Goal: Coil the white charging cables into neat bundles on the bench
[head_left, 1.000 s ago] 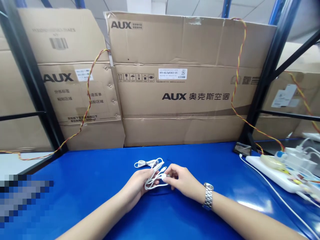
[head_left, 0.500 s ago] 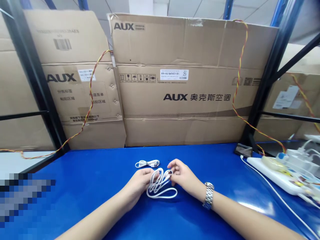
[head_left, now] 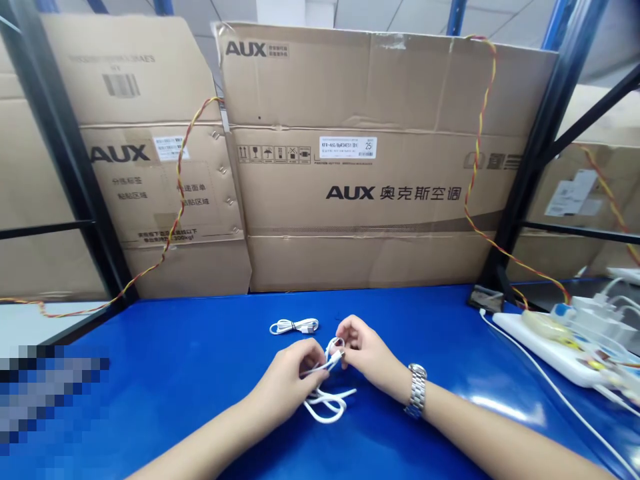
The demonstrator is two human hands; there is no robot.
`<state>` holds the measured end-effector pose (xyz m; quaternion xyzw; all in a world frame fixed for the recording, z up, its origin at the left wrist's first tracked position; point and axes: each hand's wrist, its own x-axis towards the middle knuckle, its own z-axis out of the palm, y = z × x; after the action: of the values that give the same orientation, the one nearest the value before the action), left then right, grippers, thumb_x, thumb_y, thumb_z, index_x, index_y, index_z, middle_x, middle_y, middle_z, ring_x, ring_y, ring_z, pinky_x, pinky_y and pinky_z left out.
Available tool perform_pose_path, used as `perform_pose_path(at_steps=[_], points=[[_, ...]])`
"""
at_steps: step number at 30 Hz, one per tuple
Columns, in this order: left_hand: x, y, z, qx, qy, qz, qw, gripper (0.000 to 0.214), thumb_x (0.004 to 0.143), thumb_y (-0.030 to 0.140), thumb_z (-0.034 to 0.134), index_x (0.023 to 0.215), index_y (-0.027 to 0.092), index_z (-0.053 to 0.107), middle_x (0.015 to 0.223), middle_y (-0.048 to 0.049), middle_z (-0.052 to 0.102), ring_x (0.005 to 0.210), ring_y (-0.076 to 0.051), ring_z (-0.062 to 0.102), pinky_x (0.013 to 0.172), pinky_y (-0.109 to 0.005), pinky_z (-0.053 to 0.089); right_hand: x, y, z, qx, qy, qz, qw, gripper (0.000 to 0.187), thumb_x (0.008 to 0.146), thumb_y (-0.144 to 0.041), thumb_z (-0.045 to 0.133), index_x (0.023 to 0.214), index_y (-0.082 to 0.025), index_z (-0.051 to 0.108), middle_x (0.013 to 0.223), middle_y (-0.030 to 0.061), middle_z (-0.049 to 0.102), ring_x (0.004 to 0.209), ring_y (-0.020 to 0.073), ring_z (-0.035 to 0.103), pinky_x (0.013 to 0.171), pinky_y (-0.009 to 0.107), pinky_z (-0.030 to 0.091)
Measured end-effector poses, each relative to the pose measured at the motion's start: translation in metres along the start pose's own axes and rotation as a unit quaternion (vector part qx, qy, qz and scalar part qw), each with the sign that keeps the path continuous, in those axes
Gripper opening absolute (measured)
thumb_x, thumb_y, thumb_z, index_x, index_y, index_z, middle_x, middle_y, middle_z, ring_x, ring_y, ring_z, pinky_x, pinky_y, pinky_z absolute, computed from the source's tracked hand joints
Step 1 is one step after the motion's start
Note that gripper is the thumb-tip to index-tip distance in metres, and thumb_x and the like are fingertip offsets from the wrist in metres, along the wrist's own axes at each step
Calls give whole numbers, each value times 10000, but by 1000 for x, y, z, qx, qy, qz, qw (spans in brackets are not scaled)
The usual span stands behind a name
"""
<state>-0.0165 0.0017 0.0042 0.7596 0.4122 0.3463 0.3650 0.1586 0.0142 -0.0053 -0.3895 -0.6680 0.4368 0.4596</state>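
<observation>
Both my hands work a loose white cable over the blue table. My left hand has its fingers curled round the cable's loops, which hang out below it. My right hand, with a metal watch on its wrist, pinches the cable's end close to the left fingertips. A second white cable, bundled tight, lies on the table just behind my hands, untouched.
Large AUX cardboard boxes stand along the back of the table between dark shelf posts. A white power strip with plugs and white leads sits at the right edge. Red-yellow twisted wire drapes over the boxes.
My hands have drawn closer together and the cable's wide loops have been gathered tighter, now hanging below my left hand. The bundled cable behind has not moved.
</observation>
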Motion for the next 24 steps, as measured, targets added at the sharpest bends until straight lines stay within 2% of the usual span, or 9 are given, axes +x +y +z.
perform_pose_path(at_steps=[3,6,10,13,18,21,24], points=[[-1,0,0,13,14,11,1000,53,678,239,571,679,186,563,661,13,575,615,-132,515,571,-212,376,-3,-3,0,-44,5,-33,998,150,702,-149,527,805,-212,438,709,-33,565,583,107,517,553,236,423],[1,-3,1,-35,8,-28,999,88,665,244,591,658,183,529,607,19,566,577,-134,522,547,-221,381,-5,-7,1,-100,11,-71,992,159,706,-122,520,817,-214,451,740,-23,569,650,123,525,619,257,430],[3,-7,1,-112,14,-63,992,147,631,238,629,618,182,493,581,5,579,559,-150,545,543,-245,403,-7,-11,0,-170,57,-125,976,182,691,-99,541,831,-205,494,853,9,528,778,147,529,737,295,433],[3,-8,0,-110,33,-54,992,137,623,233,639,610,180,513,586,-1,585,558,-153,548,554,-254,403,-8,-14,0,-186,74,-149,968,188,725,-104,514,881,-208,519,907,24,507,803,150,527,774,309,429],[3,-3,-2,-120,58,-27,991,122,622,200,645,600,177,527,635,-1,582,614,-153,545,594,-249,404,-10,-18,-1,-227,45,-190,954,296,788,-89,425,1002,-246,555,942,37,528,856,166,514,808,326,404],[4,0,-3,-141,79,-17,987,123,626,191,647,600,175,528,656,0,577,644,-153,546,626,-255,415,-10,-16,-2,-257,64,-181,947,311,782,-50,384,946,-237,571,920,39,545,867,177,508,800,334,390],[6,0,-6,-149,108,-19,983,135,613,198,664,594,172,533,650,5,579,647,-152,549,628,-254,415,-7,-13,-3,-262,93,-162,947,243,764,-42,390,797,-209,563,846,35,548,824,177,510,770,328,391]])
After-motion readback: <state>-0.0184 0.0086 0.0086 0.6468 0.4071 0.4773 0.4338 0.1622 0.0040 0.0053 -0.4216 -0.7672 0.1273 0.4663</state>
